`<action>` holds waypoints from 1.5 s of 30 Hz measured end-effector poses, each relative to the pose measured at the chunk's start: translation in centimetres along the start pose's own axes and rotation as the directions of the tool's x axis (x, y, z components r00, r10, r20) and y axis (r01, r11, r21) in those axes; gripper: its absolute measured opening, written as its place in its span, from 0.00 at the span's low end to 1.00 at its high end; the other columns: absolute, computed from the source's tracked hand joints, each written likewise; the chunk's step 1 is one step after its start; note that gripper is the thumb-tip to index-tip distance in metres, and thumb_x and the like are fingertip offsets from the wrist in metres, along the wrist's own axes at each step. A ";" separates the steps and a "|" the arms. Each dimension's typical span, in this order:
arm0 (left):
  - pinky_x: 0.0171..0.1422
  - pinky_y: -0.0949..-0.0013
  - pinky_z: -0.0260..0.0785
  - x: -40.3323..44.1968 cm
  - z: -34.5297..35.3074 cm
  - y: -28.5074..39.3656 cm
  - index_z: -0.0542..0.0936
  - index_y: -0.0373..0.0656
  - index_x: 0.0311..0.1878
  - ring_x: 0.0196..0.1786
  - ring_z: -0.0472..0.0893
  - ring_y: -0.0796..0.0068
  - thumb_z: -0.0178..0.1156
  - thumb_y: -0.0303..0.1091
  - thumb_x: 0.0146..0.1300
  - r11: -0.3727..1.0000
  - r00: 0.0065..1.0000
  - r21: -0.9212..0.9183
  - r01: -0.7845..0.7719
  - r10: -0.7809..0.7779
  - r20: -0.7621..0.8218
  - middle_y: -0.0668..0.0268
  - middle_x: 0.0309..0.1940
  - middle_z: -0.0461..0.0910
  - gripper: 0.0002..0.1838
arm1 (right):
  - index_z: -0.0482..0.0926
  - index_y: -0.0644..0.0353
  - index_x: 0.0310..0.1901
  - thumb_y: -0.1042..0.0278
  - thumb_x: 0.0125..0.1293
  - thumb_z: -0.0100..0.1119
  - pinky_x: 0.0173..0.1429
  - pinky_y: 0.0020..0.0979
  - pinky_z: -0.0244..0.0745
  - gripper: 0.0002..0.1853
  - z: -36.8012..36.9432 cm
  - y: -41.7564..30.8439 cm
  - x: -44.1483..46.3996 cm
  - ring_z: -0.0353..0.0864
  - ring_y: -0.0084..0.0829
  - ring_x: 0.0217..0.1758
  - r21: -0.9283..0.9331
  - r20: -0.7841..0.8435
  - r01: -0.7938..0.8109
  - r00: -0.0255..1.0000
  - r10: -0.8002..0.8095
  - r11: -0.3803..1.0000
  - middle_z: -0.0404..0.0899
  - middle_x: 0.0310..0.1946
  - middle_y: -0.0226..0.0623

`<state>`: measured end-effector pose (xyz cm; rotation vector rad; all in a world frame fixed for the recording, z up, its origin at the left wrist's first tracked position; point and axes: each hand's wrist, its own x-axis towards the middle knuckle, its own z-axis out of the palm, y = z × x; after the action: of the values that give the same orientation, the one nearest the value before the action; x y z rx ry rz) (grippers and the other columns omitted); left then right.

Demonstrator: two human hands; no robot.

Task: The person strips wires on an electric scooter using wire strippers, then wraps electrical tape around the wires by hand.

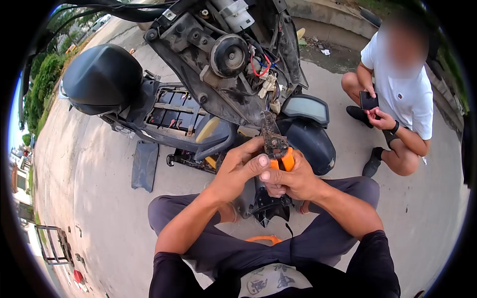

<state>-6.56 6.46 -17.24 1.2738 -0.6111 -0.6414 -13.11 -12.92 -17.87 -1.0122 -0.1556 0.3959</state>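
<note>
The right hand (293,179) and left hand (243,166) are both closed around an orange-handled tool (284,160) — its dirty metal end near the scooter's (226,94) exposed wires (268,84). The display (306,110) crowds in beside it. A loose panel (145,166) lies on the ground — a person (402,94) crouches nearby, holding a phone (368,100).

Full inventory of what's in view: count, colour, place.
scooter: 1, black-grey, centre, partly stripped
top box: 1, black, left
horn: 1, black, top centre
wires: several, mixed, beside horn
display: 1, grey, right of wires
loose panel: 1, grey, ground left
tool: 1, orange handles, left hand
bracket: 1, dirty brown, above tool
metal frame: 1, dark, lower left
bystander: 1, white shirt, right
phone: 1, black, bystander's hands
left hand, right hand: bare, centre
</note>
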 end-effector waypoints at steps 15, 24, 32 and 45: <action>0.76 0.61 0.74 -3.0 -0.2 -2.2 0.82 0.39 0.66 0.61 0.85 0.71 0.82 0.45 0.66 0.869 0.988 -0.494 0.035 0.044 0.147 0.63 0.58 0.86 0.32 | 0.78 0.62 0.38 0.68 0.67 0.78 0.24 0.33 0.68 0.14 0.1 3.9 -1.1 0.76 0.29 0.21 0.006 0.234 -0.230 0.946 0.222 0.973 0.75 0.19 0.36; 0.46 0.64 0.80 -7.9 -7.0 -1.7 0.85 0.33 0.57 0.39 0.85 0.75 0.62 0.29 0.79 0.940 0.919 0.305 0.150 -0.246 0.307 0.62 0.44 0.89 0.12 | 0.80 0.67 0.67 0.49 0.70 0.78 0.64 0.43 0.83 0.34 -0.5 7.5 -0.2 0.91 0.47 0.58 -0.841 0.096 -0.217 0.841 0.532 0.496 0.89 0.54 0.52; 0.55 0.43 0.80 -12.5 -20.0 -18.9 0.87 0.27 0.41 0.48 0.88 0.34 0.66 0.35 0.69 0.113 0.708 0.774 0.623 -0.502 -0.497 0.36 0.39 0.87 0.15 | 0.80 0.71 0.67 0.50 0.75 0.71 0.62 0.46 0.85 0.32 -0.6 9.5 -0.6 0.93 0.54 0.54 -0.907 0.181 -0.102 0.783 0.595 0.409 0.91 0.53 0.57; 0.63 0.46 0.81 -9.7 -15.6 -15.2 0.92 0.42 0.50 0.57 0.89 0.41 0.64 0.37 0.74 -0.088 0.704 0.866 0.491 -0.546 -0.455 0.46 0.49 0.91 0.12 | 0.84 0.67 0.62 0.61 0.76 0.69 0.57 0.46 0.85 0.21 -1.5 9.1 -1.5 0.93 0.53 0.49 -0.880 0.230 0.040 0.907 0.352 0.473 0.92 0.47 0.53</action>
<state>-3.26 21.30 -35.61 2.9398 -0.5109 -0.9668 -16.27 -10.47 -26.30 -1.9959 -0.6895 0.7280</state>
